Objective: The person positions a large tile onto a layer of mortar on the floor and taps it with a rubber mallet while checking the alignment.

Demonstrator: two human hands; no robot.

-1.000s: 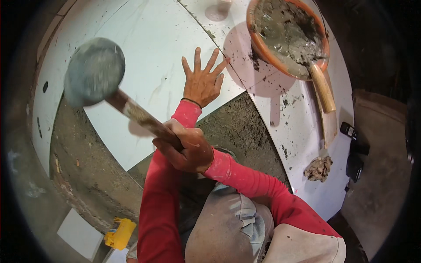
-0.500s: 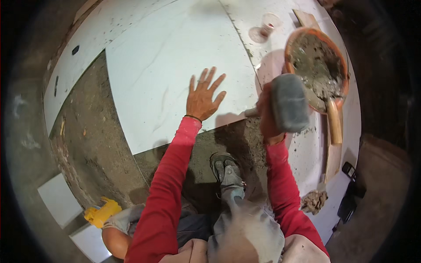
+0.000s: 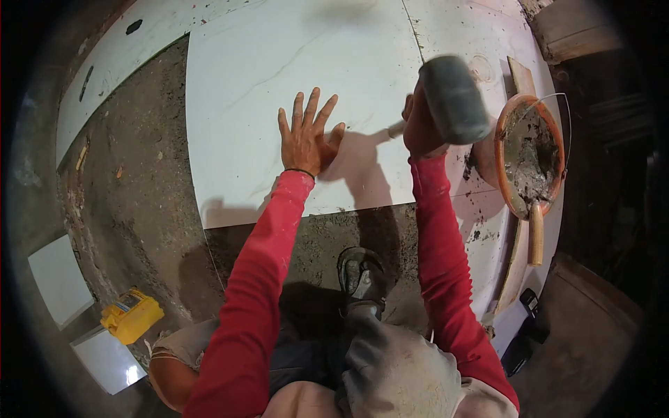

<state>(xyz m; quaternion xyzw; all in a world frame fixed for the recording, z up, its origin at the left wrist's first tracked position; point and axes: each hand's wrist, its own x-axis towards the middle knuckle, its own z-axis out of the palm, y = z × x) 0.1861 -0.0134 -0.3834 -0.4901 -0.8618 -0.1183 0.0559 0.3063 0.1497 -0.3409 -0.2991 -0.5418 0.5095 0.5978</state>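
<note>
A large white, faintly veined tile [image 3: 244, 139] lies in front of me, its near edge over grey mortar. Flat on this tile rests my left hand [image 3: 304, 136], fingers spread, holding nothing. My right hand [image 3: 421, 125] is wrapped round the handle of a rubber mallet [image 3: 456, 101], raised above the tile's right side. The mallet's dark head hides part of the fingers, and the handle's pale end sticks out to the left. Both forearms are in red sleeves.
An orange-rimmed bucket [image 3: 499, 164] of wet mortar stands at the right, a wooden tool handle [image 3: 535, 237] leaning out of it. A wooden strip [image 3: 512, 268] lies beside it. Bare mortar bed [image 3: 132, 188] stretches at the left, near a yellow tool [image 3: 132, 315] and smaller white tiles [image 3: 59, 279].
The mallet and my right hand are farther forward over the tile. My left hand stays spread on the tile. The view has shifted, and the bucket appears farther right and lower.
</note>
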